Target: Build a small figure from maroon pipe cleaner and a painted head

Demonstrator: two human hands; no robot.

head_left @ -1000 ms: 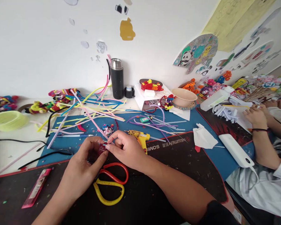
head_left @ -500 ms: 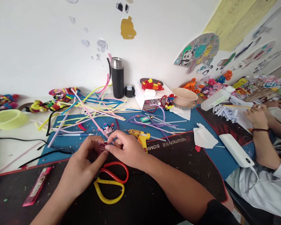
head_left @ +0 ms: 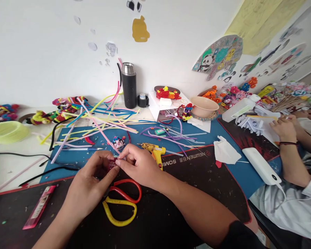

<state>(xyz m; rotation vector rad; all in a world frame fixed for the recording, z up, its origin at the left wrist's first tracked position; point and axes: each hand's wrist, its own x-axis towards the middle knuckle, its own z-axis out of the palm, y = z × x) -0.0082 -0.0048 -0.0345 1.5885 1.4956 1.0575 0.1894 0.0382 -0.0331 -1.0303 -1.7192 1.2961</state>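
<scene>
Both hands meet low over the tabletop (head_left: 20, 221): the left hand (head_left: 92, 183) and right hand (head_left: 140, 166) each pinch a small red piece (head_left: 112, 164) in a fingertip grip, just above the red-and-yellow scissors (head_left: 121, 204), with the yellow glue gun (head_left: 155, 152) close beside the right hand.

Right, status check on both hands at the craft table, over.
Left hand and right hand pinch one small red piece. Scissors lie just below it. Glue gun beside right hand. Nothing between the hands.
</scene>
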